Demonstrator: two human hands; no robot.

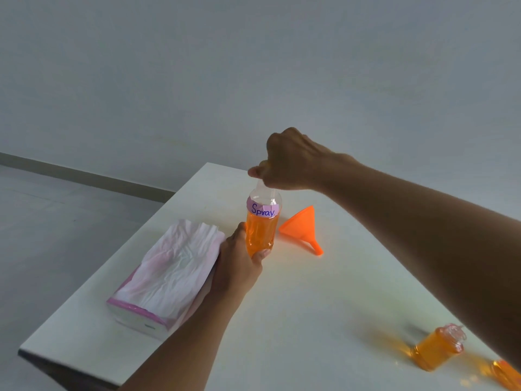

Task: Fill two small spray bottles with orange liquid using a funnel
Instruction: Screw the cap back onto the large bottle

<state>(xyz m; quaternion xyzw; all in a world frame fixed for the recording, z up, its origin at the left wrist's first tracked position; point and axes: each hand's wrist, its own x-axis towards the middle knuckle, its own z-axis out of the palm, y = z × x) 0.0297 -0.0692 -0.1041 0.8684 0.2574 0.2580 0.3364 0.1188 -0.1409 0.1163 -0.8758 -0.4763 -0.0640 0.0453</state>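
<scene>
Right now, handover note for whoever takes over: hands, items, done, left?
Left hand: gripping the base of the clear bottle of orange liquid labelled "Spray", upright on the white table.
Right hand: closed on that bottle's top; cap hidden.
Orange plastic funnel: lying on its side right of the bottle, unused.
Two small clear bottles holding orange liquid: near right edge, apparently filled.
Pink tissue pack: left.
Left: likely closing the big bottle; check the small caps.

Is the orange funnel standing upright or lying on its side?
Lying on its side: the funnel rests on the table, spout pointing toward the camera, beside the labelled bottle.
</scene>
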